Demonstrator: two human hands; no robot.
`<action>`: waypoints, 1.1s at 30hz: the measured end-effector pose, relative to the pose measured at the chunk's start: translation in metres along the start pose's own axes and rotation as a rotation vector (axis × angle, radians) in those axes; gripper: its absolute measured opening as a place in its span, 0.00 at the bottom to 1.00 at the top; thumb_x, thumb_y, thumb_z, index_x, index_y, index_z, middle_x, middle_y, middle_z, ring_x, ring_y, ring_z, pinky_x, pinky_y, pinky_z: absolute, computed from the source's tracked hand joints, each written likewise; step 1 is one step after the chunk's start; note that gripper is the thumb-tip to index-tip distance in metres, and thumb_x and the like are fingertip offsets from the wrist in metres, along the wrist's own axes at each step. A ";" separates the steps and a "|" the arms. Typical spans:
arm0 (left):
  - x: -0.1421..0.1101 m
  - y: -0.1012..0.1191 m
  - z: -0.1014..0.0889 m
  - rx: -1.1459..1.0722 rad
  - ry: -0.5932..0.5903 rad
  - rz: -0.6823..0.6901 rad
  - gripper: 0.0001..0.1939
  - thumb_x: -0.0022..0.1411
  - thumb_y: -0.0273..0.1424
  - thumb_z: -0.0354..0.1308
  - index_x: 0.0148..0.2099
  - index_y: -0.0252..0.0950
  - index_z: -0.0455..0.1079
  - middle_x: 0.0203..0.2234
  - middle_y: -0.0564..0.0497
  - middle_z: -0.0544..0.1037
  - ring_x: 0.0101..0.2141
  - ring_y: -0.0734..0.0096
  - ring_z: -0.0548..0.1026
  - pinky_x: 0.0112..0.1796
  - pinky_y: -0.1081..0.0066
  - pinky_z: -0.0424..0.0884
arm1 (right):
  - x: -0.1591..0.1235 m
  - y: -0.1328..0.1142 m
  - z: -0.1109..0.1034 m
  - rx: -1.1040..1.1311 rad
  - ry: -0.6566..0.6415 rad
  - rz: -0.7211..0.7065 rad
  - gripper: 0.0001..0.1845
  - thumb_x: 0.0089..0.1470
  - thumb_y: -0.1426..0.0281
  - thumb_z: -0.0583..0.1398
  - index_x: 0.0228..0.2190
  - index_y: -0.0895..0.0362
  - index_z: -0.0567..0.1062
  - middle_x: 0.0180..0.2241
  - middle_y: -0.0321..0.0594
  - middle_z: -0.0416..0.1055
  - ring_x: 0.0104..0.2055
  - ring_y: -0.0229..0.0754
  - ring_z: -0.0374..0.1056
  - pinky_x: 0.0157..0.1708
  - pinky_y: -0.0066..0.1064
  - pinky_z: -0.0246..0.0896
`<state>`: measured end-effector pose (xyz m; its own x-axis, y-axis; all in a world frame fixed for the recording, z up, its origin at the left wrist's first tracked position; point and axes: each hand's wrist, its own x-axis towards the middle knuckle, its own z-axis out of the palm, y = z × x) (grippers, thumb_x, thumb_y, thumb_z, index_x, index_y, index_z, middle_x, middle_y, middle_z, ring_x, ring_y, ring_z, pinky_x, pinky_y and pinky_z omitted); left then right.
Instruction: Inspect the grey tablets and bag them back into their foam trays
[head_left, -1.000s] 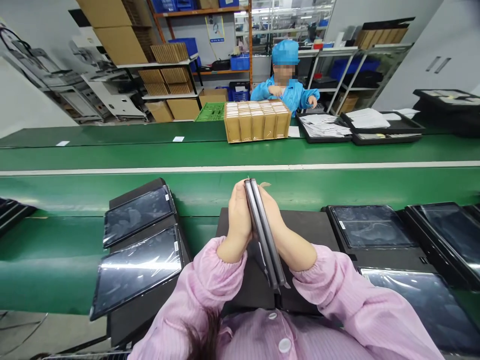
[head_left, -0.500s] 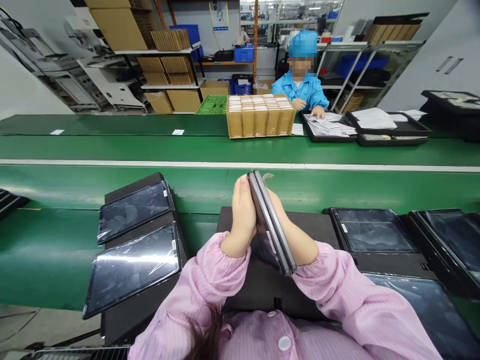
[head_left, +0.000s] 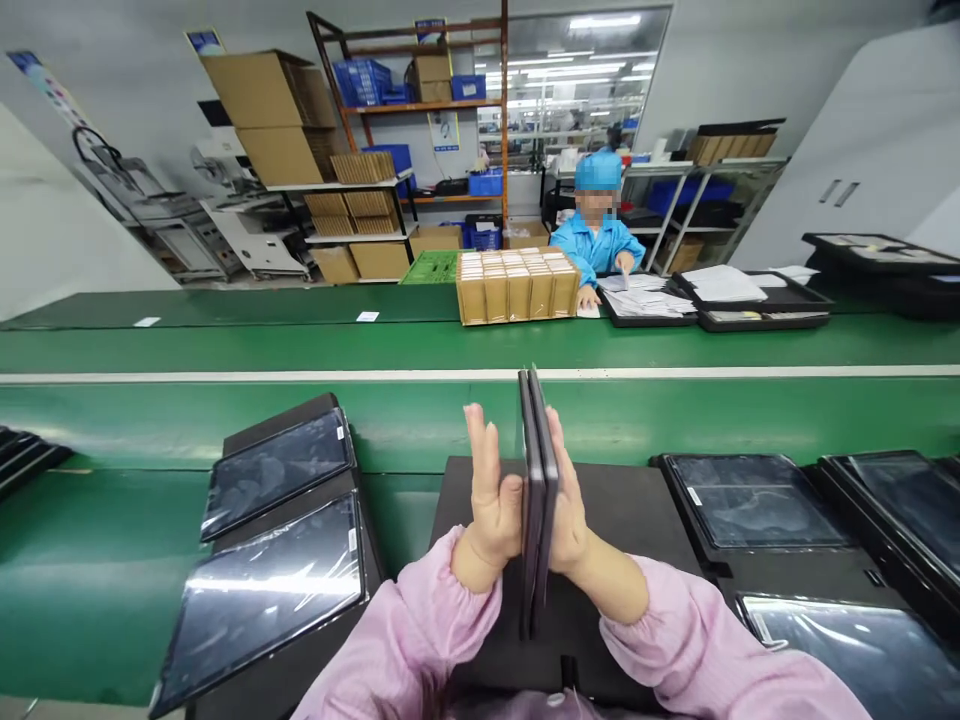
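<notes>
Two dark tablets [head_left: 537,490] stand on edge, face to face, between my palms above a black tray [head_left: 626,510]. My left hand [head_left: 491,510] presses the left face with its thumb and palm, its fingers pointing up and partly away from the tablet. On the right face lies my right hand [head_left: 566,510], flat with fingers upward. Whether the lower edges touch the tray I cannot tell. To the left, a tablet with a glossy film [head_left: 270,600] and another tablet [head_left: 277,470] lie on a black tray. On the right are a tablet [head_left: 757,500] and a nearer tablet [head_left: 862,655].
Further right sits another tablet in a black tray [head_left: 907,505]. Across the green bench [head_left: 405,345] stand a cardboard box of white packets [head_left: 517,295] and trays of papers [head_left: 652,305]. A co-worker in blue [head_left: 596,240] handles papers there. Black trays [head_left: 30,460] sit far left.
The tablets have turned from tilted to upright. My left fingers have come away from the tablet face. The view has tipped upward, and the co-worker's hands have shifted over the papers.
</notes>
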<state>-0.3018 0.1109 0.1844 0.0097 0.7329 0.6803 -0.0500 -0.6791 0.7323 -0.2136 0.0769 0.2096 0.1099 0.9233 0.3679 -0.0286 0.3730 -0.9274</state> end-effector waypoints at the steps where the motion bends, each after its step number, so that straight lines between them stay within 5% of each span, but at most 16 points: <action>1: 0.008 0.015 0.004 -0.052 -0.025 -0.107 0.23 0.65 0.44 0.46 0.61 0.50 0.61 0.65 0.53 0.55 0.65 0.60 0.48 0.63 0.57 0.45 | -0.001 -0.007 0.000 0.020 0.036 -0.025 0.42 0.51 0.42 0.47 0.60 0.51 0.56 0.66 0.37 0.43 0.68 0.51 0.32 0.66 0.48 0.35; 4: 0.025 0.054 0.018 -0.128 -0.063 -0.453 0.27 0.65 0.47 0.43 0.61 0.44 0.61 0.61 0.49 0.63 0.62 0.62 0.58 0.61 0.62 0.54 | -0.005 -0.027 -0.001 0.124 0.109 0.026 0.32 0.60 0.51 0.45 0.62 0.50 0.54 0.65 0.36 0.47 0.67 0.45 0.41 0.66 0.43 0.40; 6: 0.024 0.068 0.023 -0.137 -0.030 -0.538 0.30 0.63 0.50 0.44 0.62 0.42 0.60 0.61 0.49 0.63 0.61 0.61 0.59 0.61 0.63 0.56 | -0.010 -0.035 -0.004 0.163 0.110 0.073 0.29 0.61 0.53 0.47 0.61 0.49 0.56 0.65 0.35 0.50 0.67 0.43 0.44 0.65 0.41 0.42; 16: 0.001 0.088 0.027 -0.123 -0.048 -0.459 0.29 0.64 0.50 0.44 0.63 0.44 0.59 0.62 0.52 0.61 0.62 0.63 0.57 0.61 0.66 0.56 | -0.036 -0.050 -0.015 0.228 0.060 -0.009 0.29 0.62 0.54 0.47 0.62 0.47 0.55 0.65 0.31 0.48 0.67 0.41 0.43 0.65 0.38 0.42; 27: 0.008 0.075 0.054 -0.053 0.040 -0.715 0.22 0.68 0.35 0.42 0.61 0.39 0.60 0.60 0.54 0.65 0.61 0.70 0.59 0.60 0.72 0.54 | -0.019 -0.031 -0.025 0.359 0.184 0.255 0.31 0.58 0.53 0.51 0.59 0.51 0.60 0.62 0.33 0.56 0.64 0.42 0.52 0.64 0.37 0.45; 33: -0.006 0.041 0.057 -0.072 0.063 -0.800 0.21 0.67 0.34 0.45 0.60 0.36 0.61 0.60 0.49 0.65 0.60 0.70 0.60 0.59 0.73 0.55 | -0.025 0.007 -0.026 0.245 0.257 0.340 0.32 0.58 0.55 0.48 0.61 0.53 0.55 0.63 0.37 0.54 0.64 0.42 0.52 0.63 0.39 0.47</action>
<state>-0.2465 0.0764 0.2124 0.0130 0.9984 -0.0541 -0.1160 0.0553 0.9917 -0.1909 0.0543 0.1927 0.2945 0.9556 -0.0105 -0.3354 0.0931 -0.9375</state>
